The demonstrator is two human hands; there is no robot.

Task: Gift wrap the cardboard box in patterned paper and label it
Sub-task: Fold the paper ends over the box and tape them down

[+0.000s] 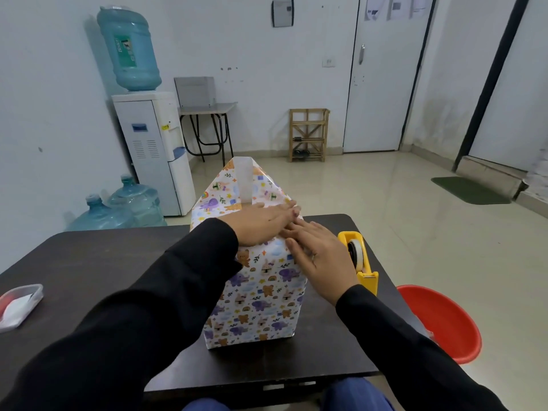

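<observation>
The box (pixel 258 298), covered in white paper printed with bears, elephants and rabbits, stands on the dark table (pixel 98 271). At its far end a paper flap (pixel 246 185) sticks up with a strip of clear tape on it. My left hand (pixel 261 222) lies flat across the top of the box, fingers straight and pointing right. My right hand (pixel 320 253) presses flat on the box's upper right edge, its fingertips meeting those of the left. A yellow tape dispenser (pixel 360 259) stands just right of the box.
A clear plastic tray (pixel 17 304) with white and red items sits at the table's left edge. A red tub (pixel 444 318) is on the floor to the right. A water dispenser (pixel 154 149) and spare bottles stand by the left wall.
</observation>
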